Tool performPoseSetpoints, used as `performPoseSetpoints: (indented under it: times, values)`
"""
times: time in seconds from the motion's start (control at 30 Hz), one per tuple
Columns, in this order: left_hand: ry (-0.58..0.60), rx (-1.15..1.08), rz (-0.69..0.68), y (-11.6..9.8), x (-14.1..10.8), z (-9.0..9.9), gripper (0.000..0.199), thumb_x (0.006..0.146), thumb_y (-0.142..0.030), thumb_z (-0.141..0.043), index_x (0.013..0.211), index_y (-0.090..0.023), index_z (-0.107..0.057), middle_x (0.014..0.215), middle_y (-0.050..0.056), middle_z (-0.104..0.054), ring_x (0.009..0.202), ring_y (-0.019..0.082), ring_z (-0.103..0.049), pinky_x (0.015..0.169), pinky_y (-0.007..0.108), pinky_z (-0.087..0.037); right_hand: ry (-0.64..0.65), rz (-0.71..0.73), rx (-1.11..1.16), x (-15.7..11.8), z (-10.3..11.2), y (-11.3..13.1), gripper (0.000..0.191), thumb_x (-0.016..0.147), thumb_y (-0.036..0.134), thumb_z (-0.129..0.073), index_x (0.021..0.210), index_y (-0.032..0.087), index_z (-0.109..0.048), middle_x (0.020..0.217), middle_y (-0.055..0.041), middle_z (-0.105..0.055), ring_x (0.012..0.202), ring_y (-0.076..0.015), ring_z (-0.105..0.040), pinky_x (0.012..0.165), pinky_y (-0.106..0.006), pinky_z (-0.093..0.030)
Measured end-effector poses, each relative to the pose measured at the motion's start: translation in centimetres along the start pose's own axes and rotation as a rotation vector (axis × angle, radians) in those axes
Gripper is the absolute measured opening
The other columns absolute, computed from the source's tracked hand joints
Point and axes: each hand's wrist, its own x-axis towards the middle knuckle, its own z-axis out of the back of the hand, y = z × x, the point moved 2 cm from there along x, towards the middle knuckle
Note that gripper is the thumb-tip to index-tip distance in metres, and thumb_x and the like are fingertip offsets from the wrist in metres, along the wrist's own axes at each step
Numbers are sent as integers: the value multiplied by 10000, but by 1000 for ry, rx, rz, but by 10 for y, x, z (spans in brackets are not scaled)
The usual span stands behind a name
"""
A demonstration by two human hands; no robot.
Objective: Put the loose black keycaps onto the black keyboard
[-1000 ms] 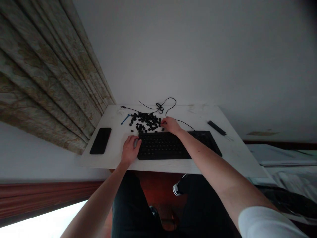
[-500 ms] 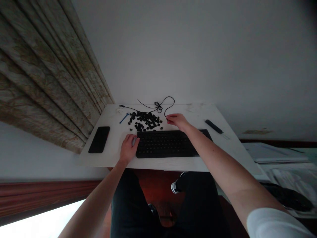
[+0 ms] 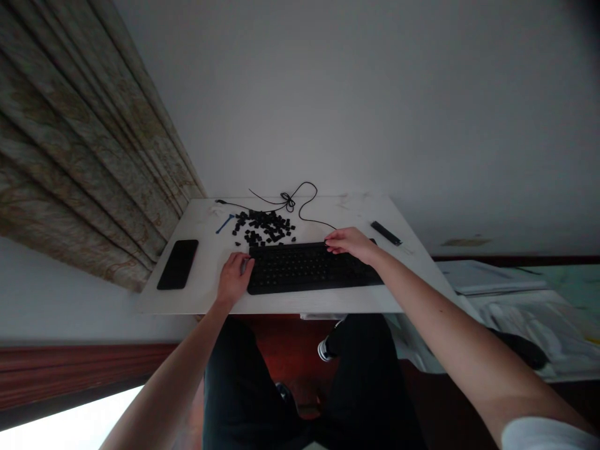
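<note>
A black keyboard [image 3: 295,270] lies near the front edge of the white table. My left hand [image 3: 233,276] rests at its left end, thumb apart from the fingers, touching the corner and holding nothing. Over the keyboard's upper right part is my right hand [image 3: 349,242], its fingertips pinched together; whatever is between them is too small to make out. Behind the keyboard lies a heap of loose black keycaps [image 3: 265,226]. A black cable [image 3: 307,219] with a knotted loop runs behind the heap and down toward my right hand.
A black phone [image 3: 178,265] lies at the table's left. Beside the keycaps is a blue tool [image 3: 225,224]. A dark narrow object [image 3: 385,233] sits at the back right. Patterned curtains [image 3: 89,137] hang at the left, and papers [image 3: 492,278] lie beyond the right edge.
My right hand has moved from the cable behind the keyboard down over its upper right part. The view has shifted slightly right; my left hand stays at the keyboard's left end.
</note>
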Motion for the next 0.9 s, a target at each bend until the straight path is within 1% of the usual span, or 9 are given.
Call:
performPoseSetpoints:
  times: [0.07, 0.17, 0.3, 0.37, 0.5, 0.63, 0.77, 0.9]
  values:
    - [3, 19, 1, -1, 0, 0, 208, 940, -386, -473, 965, -230, -610, 1042, 59, -626, 1007, 219, -613, 956, 381, -478, 21, 5, -141, -6, -1, 2, 95, 773, 166, -726, 854, 118, -737, 704, -49, -698, 574, -99, -589, 557, -216, -510]
    - [14, 40, -5, -2, 0, 0, 212, 938, -388, -475, 976, -232, -612, 1048, 60, -629, 1007, 223, -611, 951, 385, -478, 98, 14, -284, -12, -6, 5, 136, 776, 204, -717, 880, 122, -747, 697, -36, -688, 525, -85, -529, 516, -222, -447]
    - [15, 46, -7, -2, 0, 0, 213, 936, -389, -478, 985, -233, -614, 1039, 64, -636, 998, 225, -611, 940, 386, -480, 229, 9, -416, -13, -17, 3, 148, 772, 240, -710, 859, 130, -758, 700, -42, -694, 536, -102, -535, 520, -237, -425]
    - [13, 46, -6, -1, 0, 0, 213, 936, -391, -477, 982, -233, -613, 1040, 64, -637, 998, 225, -612, 937, 385, -481, 268, 10, -473, -10, -24, 0, 149, 778, 259, -699, 834, 137, -764, 708, -52, -705, 558, -116, -553, 523, -240, -422]
    - [7, 43, 2, -1, 0, 0, 208, 933, -388, -483, 981, -234, -614, 1050, 62, -639, 1009, 224, -610, 942, 386, -479, 303, 37, -541, -6, -35, -3, 154, 766, 275, -702, 831, 159, -780, 804, -71, -743, 660, -151, -613, 592, -250, -447]
    - [6, 22, 0, 0, 0, 0, 200, 931, -380, -488, 983, -231, -613, 1038, 63, -642, 1011, 221, -613, 944, 381, -481, 308, 68, -596, -4, -39, -2, 154, 763, 265, -695, 842, 171, -789, 852, -74, -757, 755, -179, -648, 660, -258, -457]
    - [5, 15, -1, 1, 0, 0, 206, 932, -384, -486, 980, -228, -612, 1036, 64, -642, 1012, 223, -616, 944, 385, -484, 321, 75, -614, -2, -39, -4, 155, 757, 259, -697, 845, 167, -787, 848, -71, -757, 749, -175, -650, 653, -254, -450]
    - [-5, 13, 7, 0, 0, 0, 207, 932, -387, -486, 977, -230, -612, 1033, 61, -645, 1008, 222, -618, 944, 382, -485, 344, 35, -602, 2, -39, -7, 162, 758, 251, -697, 854, 153, -782, 823, -74, -749, 686, -156, -620, 598, -245, -429]
